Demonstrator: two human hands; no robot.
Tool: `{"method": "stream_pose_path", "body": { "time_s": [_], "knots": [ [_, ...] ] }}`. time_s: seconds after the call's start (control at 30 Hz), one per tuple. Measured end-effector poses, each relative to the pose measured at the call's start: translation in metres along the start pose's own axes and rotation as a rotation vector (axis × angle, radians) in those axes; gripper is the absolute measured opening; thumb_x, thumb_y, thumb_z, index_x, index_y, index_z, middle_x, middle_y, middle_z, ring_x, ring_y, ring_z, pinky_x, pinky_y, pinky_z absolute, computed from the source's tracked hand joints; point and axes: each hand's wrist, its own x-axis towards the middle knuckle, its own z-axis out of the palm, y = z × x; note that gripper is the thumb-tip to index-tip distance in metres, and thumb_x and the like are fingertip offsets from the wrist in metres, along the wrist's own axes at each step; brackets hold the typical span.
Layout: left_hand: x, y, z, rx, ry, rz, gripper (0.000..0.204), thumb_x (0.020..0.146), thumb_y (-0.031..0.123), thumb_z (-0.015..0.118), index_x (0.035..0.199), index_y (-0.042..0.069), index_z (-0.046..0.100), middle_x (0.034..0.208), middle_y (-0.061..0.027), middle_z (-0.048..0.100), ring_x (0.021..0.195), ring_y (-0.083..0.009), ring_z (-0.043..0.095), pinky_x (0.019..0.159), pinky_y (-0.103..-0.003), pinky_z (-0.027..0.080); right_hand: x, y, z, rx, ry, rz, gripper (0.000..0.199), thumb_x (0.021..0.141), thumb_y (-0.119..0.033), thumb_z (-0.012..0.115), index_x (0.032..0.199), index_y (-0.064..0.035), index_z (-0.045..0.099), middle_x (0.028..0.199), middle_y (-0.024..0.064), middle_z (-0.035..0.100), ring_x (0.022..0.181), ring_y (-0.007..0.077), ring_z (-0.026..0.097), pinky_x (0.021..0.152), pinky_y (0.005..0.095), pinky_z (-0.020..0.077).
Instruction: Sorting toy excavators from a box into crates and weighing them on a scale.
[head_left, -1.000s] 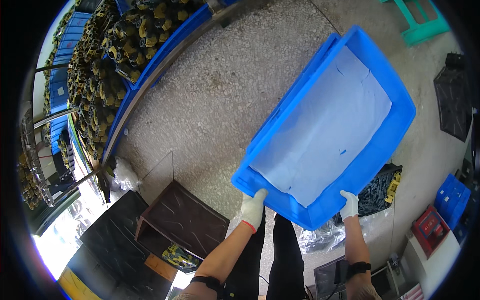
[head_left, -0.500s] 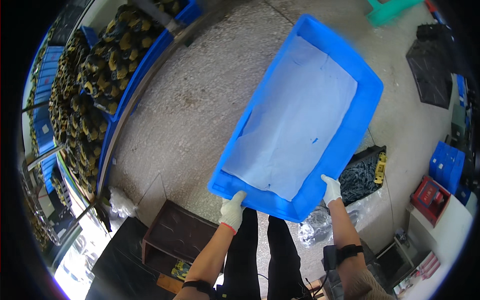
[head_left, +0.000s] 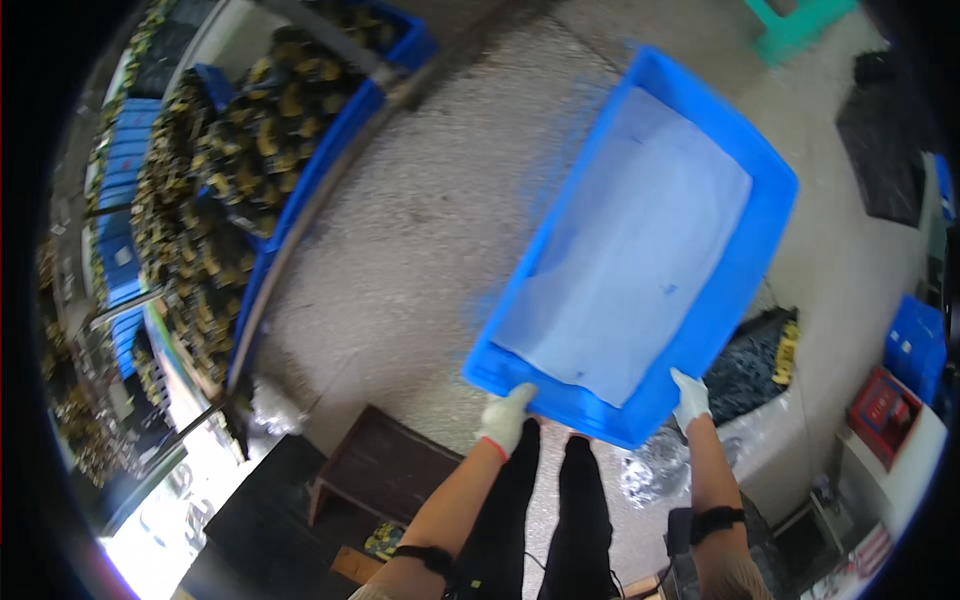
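Here's the blue tub, right of centre in the frame, tilted with its long sides running up toward the upper right, its left edge smearing into a blue blur. A whitish sheet covers its bottom, with a small blue mark on it too blurred to make out.

Both gloved hands have it! The left hand, red at the cuff, grips the near-left corner, thumb up on the rim, fingers hidden below. The right hand clasps the near-right side, its fingers mostly tucked out of sight too.

Just past the right hand, the tub cuts off part of a black tray of dark pieces, too blurred to separate; a yellow piece sits at its right end. Crumpled clear plastic shows below, partly behind the right forearm.

Lower left, a brown bin runs behind the left forearm. Upper left, black-and-yellow parts pile up in blue crates, soft with blur, and the frame's dark rim swallows their edges. Top right, a green stool is cut off by the upper edge.
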Motion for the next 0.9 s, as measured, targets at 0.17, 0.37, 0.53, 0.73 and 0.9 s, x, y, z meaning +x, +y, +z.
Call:
{"method": "stream_pose_path", "body": {
  "time_s": [0.17,0.37,0.53,0.73,0.9],
  "knots": [
    [0.014,-0.001,0.017,-0.085,-0.059,-0.216,0.028,0.093,0.014,0.067,0.113,-0.005,0.062,0.107,-0.0178,0.068,0.094,-0.0321,0.069,0.077,-0.045,0.059,0.003,0.057,-0.025,-0.05,0.125,0.015,0.034,0.092,-0.018,0.069,0.118,0.0033,0.065,0.112,0.0142,0.068,0.097,0.028,0.066,0.086,0.0422,0.0544],
    [0.012,0.003,0.002,-0.051,0.034,-0.036,0.039,0.089,0.014,0.072,0.122,0.001,0.055,0.106,-0.0175,0.069,0.091,-0.0319,0.07,0.074,-0.047,0.06,0.003,0.05,-0.009,-0.054,-0.019,0.184,0.035,0.096,-0.018,0.064,0.124,0.0023,0.062,0.12,0.0149,0.064,0.105,0.0299,0.064,0.091,0.0423,0.0529],
    [-0.002,0.017,-0.004,-0.053,-0.021,-0.025,0.043,0.09,0.015,0.073,0.125,0.006,0.051,0.111,-0.0151,0.066,0.094,-0.0299,0.069,0.075,-0.047,0.06,-0.013,0.059,-0.01,0.211,-0.229,0.579,0.042,0.097,-0.026,0.06,0.133,-0.0056,0.055,0.129,0.0112,0.06,0.114,0.03,0.059,0.094,0.0484,0.0506],
    [-0.006,0.013,-0.019,0.034,-0.258,-0.297,0.049,0.092,0.026,0.073,0.131,0.006,0.05,0.126,-0.0137,0.06,0.112,-0.0275,0.063,0.093,-0.041,0.056,-0.04,0.118,-0.02,-0.261,-0.288,-0.069,0.065,0.07,-0.025,0.085,0.127,-0.0065,0.06,0.123,0.0143,0.063,0.117,0.0358,0.058,0.098,0.046,0.0478],
    [-0.005,0.01,-0.032,0.211,-0.38,-0.285,0.061,0.088,0.033,0.077,0.135,0.006,0.049,0.123,-0.0073,0.058,0.112,-0.0184,0.059,0.096,-0.036,0.052,-0.064,0.097,0.003,-1.037,-0.297,-0.457,0.031,0.086,-0.015,0.068,0.11,0.005,0.07,0.111,0.019,0.07,0.101,0.0302,0.067,0.089,0.0475,0.0551]
  ]
}}
